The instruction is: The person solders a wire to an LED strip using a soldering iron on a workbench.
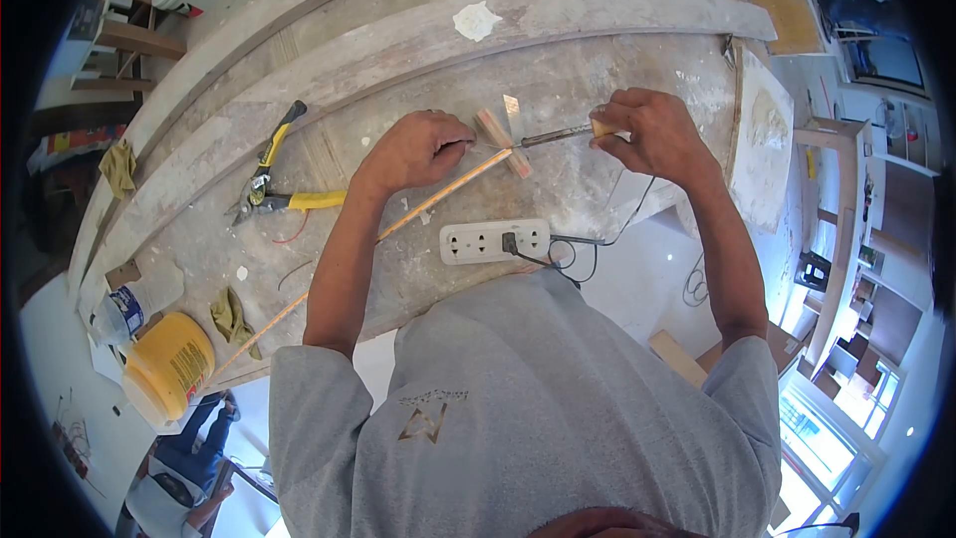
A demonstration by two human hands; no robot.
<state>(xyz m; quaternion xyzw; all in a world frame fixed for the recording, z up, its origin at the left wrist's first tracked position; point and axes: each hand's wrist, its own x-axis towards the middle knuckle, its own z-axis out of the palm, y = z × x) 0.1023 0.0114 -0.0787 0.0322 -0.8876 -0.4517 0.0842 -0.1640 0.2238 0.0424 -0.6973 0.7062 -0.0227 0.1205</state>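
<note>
Power bar (pixel 468 241) nearest the body, plug in; cord (pixel 578 240) loops off its right end. A snag there could tug the iron (pixel 560 134) off line. Strip (pixel 448 191) slants across the bench (pixel 597 70), end at a wood block (pixel 522 167). Right hand (pixel 647 134) closed round the iron's handle; lingering heat could scorch the block. Left hand (pixel 418 149) pinched on what looks like thin wire (pixel 488 145); a slip could burn it. Curved board (pixel 398 50) beyond.
</note>
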